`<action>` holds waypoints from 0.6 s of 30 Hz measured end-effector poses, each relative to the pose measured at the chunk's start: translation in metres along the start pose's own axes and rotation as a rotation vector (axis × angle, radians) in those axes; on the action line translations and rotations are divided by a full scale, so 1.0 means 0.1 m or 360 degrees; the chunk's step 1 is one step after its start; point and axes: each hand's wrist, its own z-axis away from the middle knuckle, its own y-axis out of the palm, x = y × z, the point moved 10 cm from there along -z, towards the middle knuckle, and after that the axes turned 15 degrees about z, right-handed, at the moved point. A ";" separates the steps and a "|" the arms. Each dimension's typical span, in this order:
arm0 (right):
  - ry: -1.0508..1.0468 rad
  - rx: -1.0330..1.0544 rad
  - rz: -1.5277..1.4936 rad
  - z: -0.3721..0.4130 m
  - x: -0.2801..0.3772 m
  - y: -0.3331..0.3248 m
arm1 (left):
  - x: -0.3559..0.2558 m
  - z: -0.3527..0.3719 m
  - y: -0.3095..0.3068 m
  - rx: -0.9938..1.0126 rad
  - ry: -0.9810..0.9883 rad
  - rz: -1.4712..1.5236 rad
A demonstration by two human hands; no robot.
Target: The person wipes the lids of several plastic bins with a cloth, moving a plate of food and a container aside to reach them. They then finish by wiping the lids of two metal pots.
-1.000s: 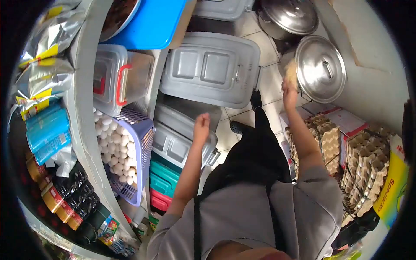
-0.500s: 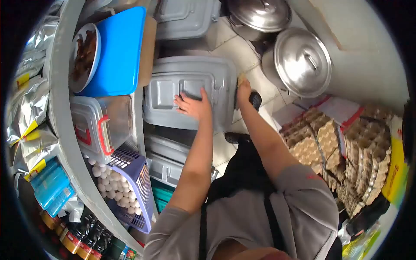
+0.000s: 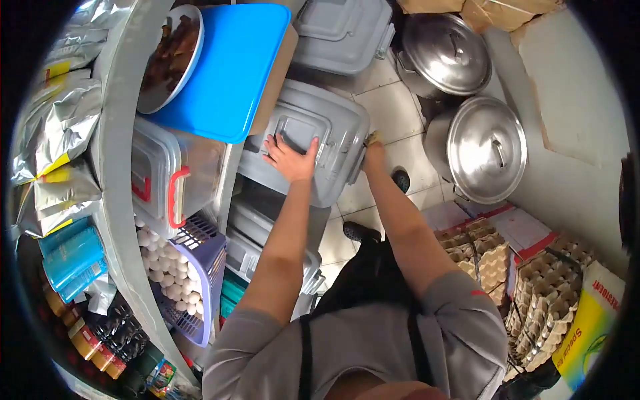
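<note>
A grey lidded plastic bin [image 3: 343,143] sits partly under the shelf, above another grey bin [image 3: 257,230]. My left hand [image 3: 291,160] lies on its lid with fingers spread, near the moulded recess. At the bin's outer end, my right hand [image 3: 375,158] is closed, holding a small crumpled yellowish thing [image 3: 371,138] against the end by the latch. I cannot tell what that yellowish thing is. Part of the bin's inner end is hidden under the shelf.
Shelf items include a blue lid [image 3: 233,73], a clear box with red handles [image 3: 157,173] and a purple basket [image 3: 212,267] of eggs. Lidded steel pots [image 3: 487,150] stand across the tiled floor [image 3: 390,110]. Stacked egg trays [image 3: 550,307] are at the right.
The grey bin has slid inward under the shelf, with both hands staying on it. The camera view has shifted, so shelf and pots appear further right.
</note>
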 end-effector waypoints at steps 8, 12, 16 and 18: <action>0.0204 0.0236 0.0023 0.08 0.80 -0.04 | 0.03 -0.26 0.11 -0.0004 -0.0070 -0.0060; 0.0208 -0.0022 -0.0495 -0.09 0.66 -0.02 | 0.01 -0.33 0.13 -0.0065 -0.0113 -0.0047; -0.0091 -0.0035 0.0307 0.34 1.09 -0.35 | 0.07 -0.37 0.11 -0.0018 -0.0199 -0.0081; -0.0253 0.0274 0.0071 0.40 1.10 -0.25 | 0.08 -0.41 0.08 -0.0032 -0.0237 -0.0061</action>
